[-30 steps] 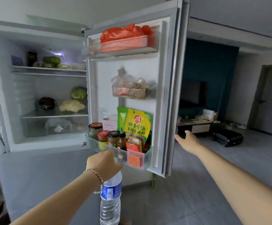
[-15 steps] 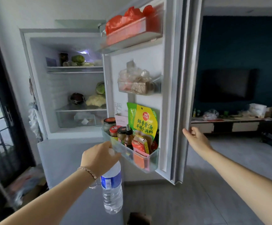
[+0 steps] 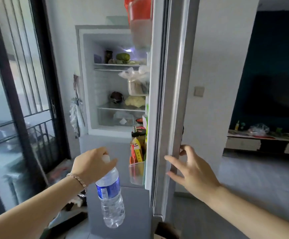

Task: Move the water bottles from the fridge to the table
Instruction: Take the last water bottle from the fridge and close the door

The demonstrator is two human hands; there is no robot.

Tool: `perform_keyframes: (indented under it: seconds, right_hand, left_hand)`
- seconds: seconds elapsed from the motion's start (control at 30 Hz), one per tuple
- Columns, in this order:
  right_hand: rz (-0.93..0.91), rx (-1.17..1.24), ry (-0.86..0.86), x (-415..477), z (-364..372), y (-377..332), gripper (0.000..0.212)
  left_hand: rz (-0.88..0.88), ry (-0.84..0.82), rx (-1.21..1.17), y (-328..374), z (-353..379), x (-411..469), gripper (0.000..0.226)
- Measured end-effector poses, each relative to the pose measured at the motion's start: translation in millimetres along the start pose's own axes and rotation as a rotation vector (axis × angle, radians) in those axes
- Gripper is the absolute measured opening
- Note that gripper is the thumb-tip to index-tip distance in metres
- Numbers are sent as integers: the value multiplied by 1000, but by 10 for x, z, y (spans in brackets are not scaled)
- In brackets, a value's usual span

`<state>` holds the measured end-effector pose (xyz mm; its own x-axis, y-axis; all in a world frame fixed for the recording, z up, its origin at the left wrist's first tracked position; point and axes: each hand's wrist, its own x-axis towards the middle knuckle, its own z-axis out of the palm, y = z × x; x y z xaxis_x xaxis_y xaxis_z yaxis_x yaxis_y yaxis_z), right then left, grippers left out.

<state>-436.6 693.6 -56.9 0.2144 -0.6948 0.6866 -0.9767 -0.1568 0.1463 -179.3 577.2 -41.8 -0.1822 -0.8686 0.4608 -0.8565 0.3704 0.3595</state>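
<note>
My left hand (image 3: 92, 165) grips a clear water bottle (image 3: 111, 199) with a blue label by its white cap, and the bottle hangs tilted in front of the fridge's lower door. My right hand (image 3: 192, 169) rests with spread fingers on the outer edge of the fridge door (image 3: 173, 100), thumb behind the edge. The door stands nearly edge-on to me, half swung in. Inside the fridge (image 3: 116, 87) I see vegetables on the shelves and no other bottle of water.
Door shelves hold jars and sauce packets (image 3: 137, 145) and a red bag (image 3: 139, 9) on top. A dark-framed glass door (image 3: 19, 100) stands to the left. A low cabinet (image 3: 261, 144) with clutter lies at the far right, across grey floor. A brown box (image 3: 166, 231) sits at the fridge's foot.
The fridge door has swung further toward shut, pushed by my right hand. My view has shifted right of the fridge. The bottle stays in my left hand, now more tilted.
</note>
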Motion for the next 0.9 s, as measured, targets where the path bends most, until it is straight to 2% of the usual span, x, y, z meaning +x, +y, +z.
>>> perform_keyframes:
  seconds: [0.03, 0.17, 0.4, 0.57, 0.7, 0.9]
  right_hand:
    - [-37, 0, -11, 113, 61, -124, 51]
    - [-162, -55, -5, 659, 310, -659, 66]
    - [-168, -164, -45, 1725, 1008, -1789, 76]
    - [-128, -218, -109, 2554, 1636, -2312, 61]
    - [-113, -245, -127, 3224, 2221, -2576, 63]
    - [-135, -251, -122, 4257, 3125, -2666, 56]
  left_hand:
    - [-13, 5, 6, -179, -59, 40, 40]
    - [-39, 26, 70, -934, -276, 212, 38]
    - [-10, -20, 199, -2330, -634, 636, 37]
    - [-20, -45, 269, -3050, -762, 1133, 32]
    - [5, -51, 297, -3458, -675, 1572, 34]
    - [-102, -17, 250, -3922, -390, 2368, 41]
